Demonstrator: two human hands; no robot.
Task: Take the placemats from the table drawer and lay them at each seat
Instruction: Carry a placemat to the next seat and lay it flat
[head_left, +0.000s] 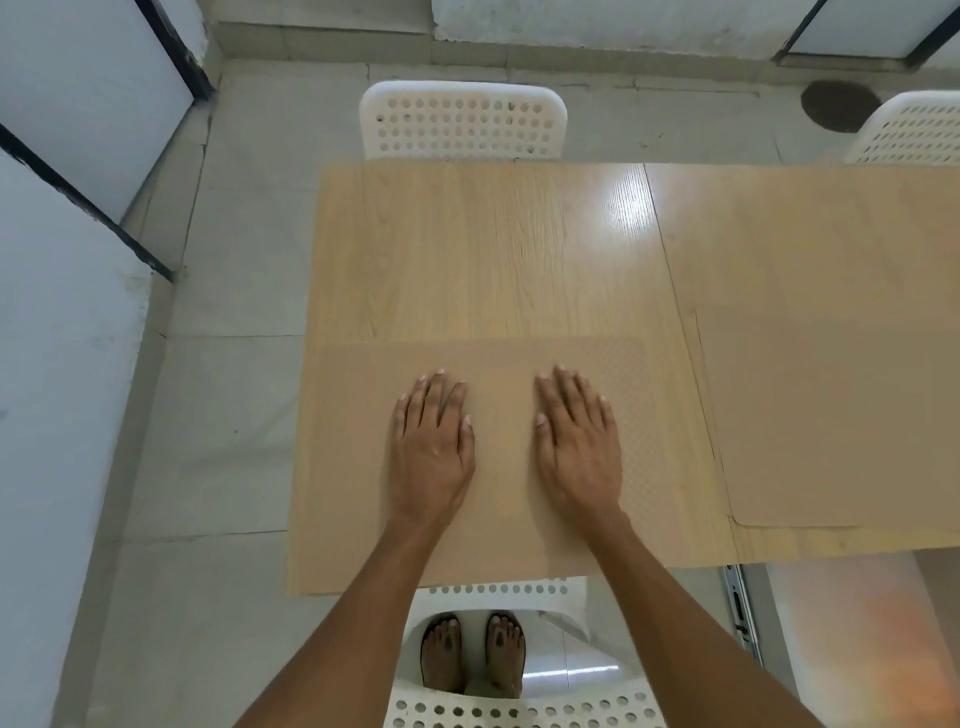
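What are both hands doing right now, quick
Left hand: open, flat on the placemat, holding nothing.
Right hand: open, flat on it too, holding nothing.

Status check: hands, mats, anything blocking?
Left hand and right hand flat, open, pressing near mat. Second mat laid to the right. Table far side bare; nothing blocking.

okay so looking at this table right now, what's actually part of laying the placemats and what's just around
Part of the job: near placemat under left hand and right hand; second placemat; table; chairs.

Just around: drawer rail; dark floor stain.
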